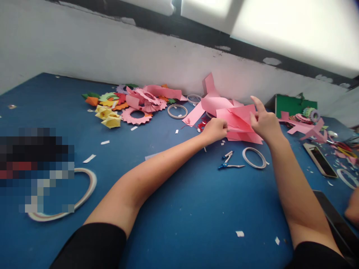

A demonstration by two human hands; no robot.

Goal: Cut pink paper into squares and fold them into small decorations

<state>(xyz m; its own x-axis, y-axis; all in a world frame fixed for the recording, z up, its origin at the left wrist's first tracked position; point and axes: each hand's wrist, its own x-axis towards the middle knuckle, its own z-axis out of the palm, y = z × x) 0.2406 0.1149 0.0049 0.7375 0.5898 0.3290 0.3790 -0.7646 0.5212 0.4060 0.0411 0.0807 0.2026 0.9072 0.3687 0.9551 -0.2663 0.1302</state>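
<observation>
My left hand (pixel 215 130) is closed at the left edge of a folded pink paper sheet (pixel 238 116); what its fingers hold, if anything, is hidden. A thin red line, perhaps thread, runs over the paper close to the fingertips. At the sheet's right edge is my right hand (pixel 265 121), with index finger and thumb raised and apart; its other fingers are partly hidden. Tangled red thread (pixel 201 125) lies left of my left hand. Nearer to me are a blue-and-silver compass (pixel 228 162) and a white tape roll (pixel 254 158).
Paper gear shapes (pixel 137 116) and yellow folded pieces (pixel 110 117) are piled at the back left. Another tape roll (pixel 177 111) lies behind. On the right are a phone (pixel 319 160), pink cutouts (pixel 308 127), a green box (pixel 294 104) and another person's hand (pixel 352 207).
</observation>
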